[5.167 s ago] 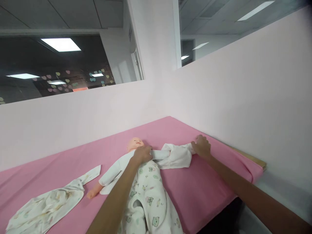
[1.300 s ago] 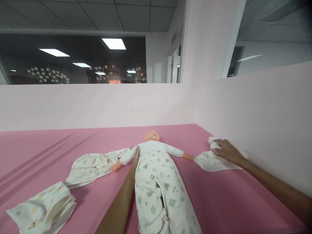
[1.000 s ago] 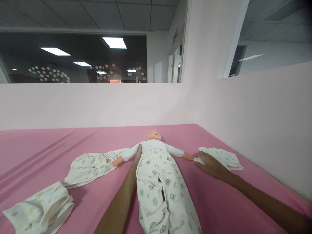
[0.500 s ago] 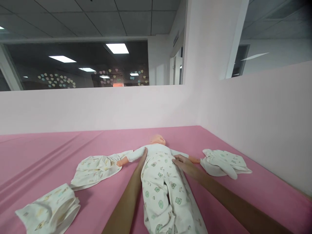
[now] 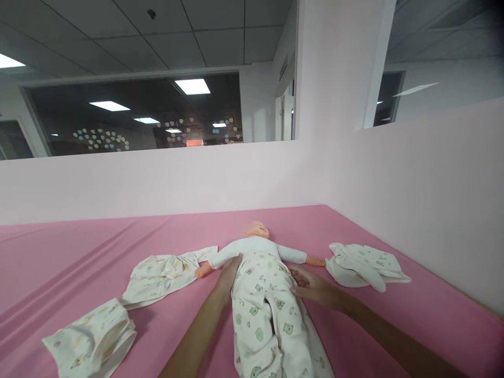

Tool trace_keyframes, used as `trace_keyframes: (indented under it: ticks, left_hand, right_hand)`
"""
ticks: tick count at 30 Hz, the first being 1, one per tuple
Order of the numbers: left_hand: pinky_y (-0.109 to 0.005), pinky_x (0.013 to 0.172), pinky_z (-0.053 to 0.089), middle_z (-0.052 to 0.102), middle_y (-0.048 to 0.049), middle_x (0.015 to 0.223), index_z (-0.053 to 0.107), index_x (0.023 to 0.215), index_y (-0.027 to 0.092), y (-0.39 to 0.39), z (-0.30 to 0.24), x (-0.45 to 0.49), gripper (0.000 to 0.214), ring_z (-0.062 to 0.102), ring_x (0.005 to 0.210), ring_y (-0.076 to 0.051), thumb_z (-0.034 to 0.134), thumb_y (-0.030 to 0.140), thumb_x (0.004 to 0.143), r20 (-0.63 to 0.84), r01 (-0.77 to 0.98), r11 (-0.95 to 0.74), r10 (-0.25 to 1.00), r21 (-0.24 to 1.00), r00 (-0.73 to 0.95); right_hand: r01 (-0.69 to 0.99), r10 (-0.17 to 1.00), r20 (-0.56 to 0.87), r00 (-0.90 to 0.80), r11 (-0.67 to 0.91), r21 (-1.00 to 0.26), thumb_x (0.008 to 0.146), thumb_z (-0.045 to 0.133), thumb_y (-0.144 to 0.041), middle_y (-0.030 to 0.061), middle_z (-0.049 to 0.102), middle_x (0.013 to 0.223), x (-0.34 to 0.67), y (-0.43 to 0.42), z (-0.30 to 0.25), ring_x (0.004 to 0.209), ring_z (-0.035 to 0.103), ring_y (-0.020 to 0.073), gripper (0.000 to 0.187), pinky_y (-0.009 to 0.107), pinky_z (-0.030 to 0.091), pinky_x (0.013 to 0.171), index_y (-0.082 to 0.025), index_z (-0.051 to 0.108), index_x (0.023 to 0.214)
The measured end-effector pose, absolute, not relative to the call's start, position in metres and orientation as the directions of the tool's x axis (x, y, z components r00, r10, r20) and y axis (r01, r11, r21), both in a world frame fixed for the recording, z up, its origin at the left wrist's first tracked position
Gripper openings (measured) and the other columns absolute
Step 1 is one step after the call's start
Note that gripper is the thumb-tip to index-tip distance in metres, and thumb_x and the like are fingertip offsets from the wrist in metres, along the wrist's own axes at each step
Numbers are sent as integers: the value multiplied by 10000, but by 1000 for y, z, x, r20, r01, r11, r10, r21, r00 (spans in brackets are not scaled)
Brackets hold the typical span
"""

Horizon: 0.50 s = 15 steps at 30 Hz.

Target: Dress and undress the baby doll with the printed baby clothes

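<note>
A baby doll [image 5: 258, 245] lies on its back, arms spread, in a white long-sleeved top. Its pants [image 5: 258, 304] are white with green animal prints and reach up over the waist. My left hand [image 5: 230, 274] rests stretched along the left side of the doll's waist, some fingers hidden beside the body. At the opposite hip is my right hand [image 5: 317, 287], its thumb apart from loosely curved fingers, near the side of the pants. Whether the right fingertips touch the cloth I cannot tell.
The doll lies on a pink padded surface [image 5: 189, 331] bordered by white walls. Printed white baby clothes [image 5: 161, 275] lie by its hand on the left, with a folded printed cloth [image 5: 94, 336] nearer me. Another printed garment [image 5: 366, 265] is at the right.
My right hand has moved off the front of the waist, down and outward to the hip, its fingers parting. My left hand has slid slightly down the doll's side. The view has shifted slightly.
</note>
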State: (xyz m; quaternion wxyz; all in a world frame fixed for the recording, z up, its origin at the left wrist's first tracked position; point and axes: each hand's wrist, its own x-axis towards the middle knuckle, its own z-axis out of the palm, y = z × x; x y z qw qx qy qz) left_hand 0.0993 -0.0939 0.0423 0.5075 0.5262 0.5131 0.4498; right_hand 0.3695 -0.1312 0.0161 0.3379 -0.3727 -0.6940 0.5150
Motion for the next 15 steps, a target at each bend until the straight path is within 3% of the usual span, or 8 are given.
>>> trace_keyframes:
  ticks: [4, 7, 11, 15]
  left_hand:
    - [-330, 1025, 410, 511, -121, 1372, 463, 1291, 183, -123, 40, 90, 670, 477, 1258, -260, 638, 565, 769, 4, 164, -20, 995, 986, 96]
    - [-355, 1017, 404, 505, -127, 1358, 449, 1291, 186, -138, 40, 88, 654, 481, 1236, -264, 650, 531, 773, 73, 231, -98, 991, 968, 116]
    - [-372, 997, 406, 536, -114, 1288, 472, 1238, 181, -150, 42, 92, 535, 513, 1170, -255, 589, 501, 826, 147, 293, -168, 985, 941, 91]
    - [-352, 966, 438, 507, -101, 1320, 472, 1239, 198, -168, 45, 88, 417, 543, 1130, -230, 521, 410, 883, 160, 312, -210, 971, 927, 177]
  right_hand:
    - [172, 841, 69, -537, 189, -967, 735, 744, -333, 87, 464, 1415, 375, -130, 13, 1262, 472, 265, 772, 402, 393, 1040, -274, 375, 1410]
    - [167, 852, 80, -518, 192, -967, 704, 766, -310, 101, 491, 1375, 373, -127, 6, 1243, 477, 275, 769, 396, 414, 1005, -259, 397, 1378]
    - [228, 891, 89, -445, 209, -951, 718, 723, -324, 70, 609, 1095, 368, -134, 2, 1030, 567, 253, 458, 399, 461, 896, -199, 532, 1115]
    - [339, 919, 72, -388, 215, -916, 794, 594, -330, 18, 585, 886, 363, -150, 8, 867, 562, 197, 170, 349, 468, 819, -202, 519, 877]
